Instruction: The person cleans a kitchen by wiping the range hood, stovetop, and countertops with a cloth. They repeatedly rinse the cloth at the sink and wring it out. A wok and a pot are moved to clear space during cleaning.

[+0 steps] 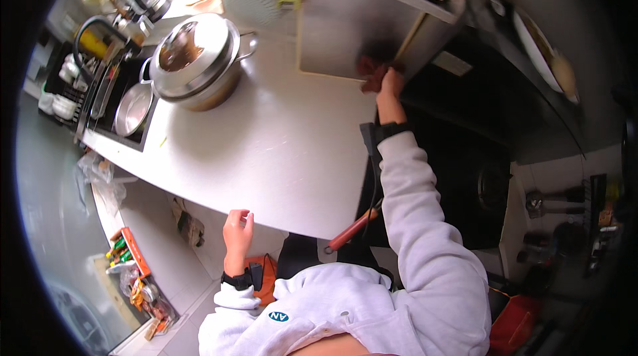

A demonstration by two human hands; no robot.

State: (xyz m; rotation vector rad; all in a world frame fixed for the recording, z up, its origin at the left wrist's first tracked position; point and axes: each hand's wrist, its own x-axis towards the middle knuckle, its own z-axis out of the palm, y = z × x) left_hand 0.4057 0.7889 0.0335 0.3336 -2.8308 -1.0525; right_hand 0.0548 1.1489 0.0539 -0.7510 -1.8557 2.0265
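Observation:
My right hand (391, 84) reaches to the far right corner of the white countertop (279, 142). Its fingers are closed around a reddish-brown item (371, 82), too blurred to name, in front of a grey panel (349, 27) with a pale border. My left hand (238, 236) hovers at the counter's front edge, empty, with fingers loosely bent and apart from the thumb. Under my right forearm a reddish pan handle (351, 231) with a hanging loop sticks out past the edge. The pan itself is hidden behind my sleeve.
A lidded steel pot (194, 62) stands on the counter beside the sink, which holds a metal bowl (134, 109). A black faucet (92, 32) arches over it. A black cooktop (448, 186) lies to the right. On the floor at left sits an orange-sided box (134, 251) of packaged goods.

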